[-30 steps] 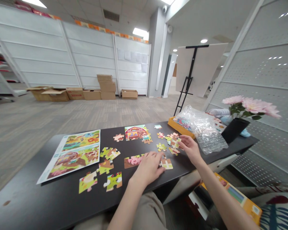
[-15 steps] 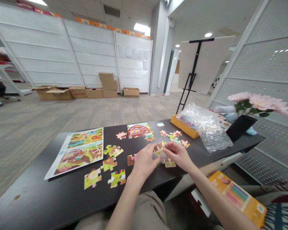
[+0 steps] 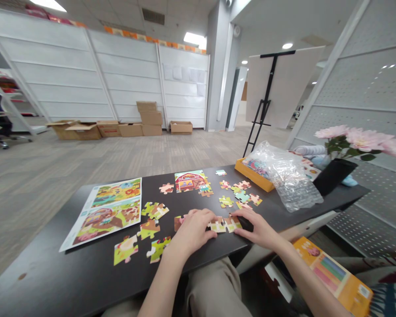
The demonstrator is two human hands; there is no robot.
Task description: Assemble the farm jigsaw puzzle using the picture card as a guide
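The black laminate table [image 3: 36, 264] carries a partly built cardboard jigsaw. Completed to date: a red-barn section [image 3: 188, 181], joined at the far side of the table. The left hand [image 3: 193, 232] and right hand [image 3: 259, 227] flank two cream-and-green jigsaw pieces [image 3: 225, 224] near the table's front edge. The left fingers [image 3: 211, 215] and right fingers [image 3: 240, 215] lie extended against these pieces, neither clenched nor lifting them. Whether the pair interlocks cannot be confirmed. Outstanding: pink-and-brown jigsaw pieces [image 3: 178, 223] beside the left hand, loose green-and-yellow jigsaw pieces [image 3: 148, 230] left of it, and a cluster of small multicoloured jigsaw pieces [image 3: 239, 193] further right. A printed paper picture sheet [image 3: 107, 215] lies at left. An orange cardboard tray [image 3: 253, 175] sits behind, partly covered by a clear bubble-wrap bag [image 3: 290, 187].
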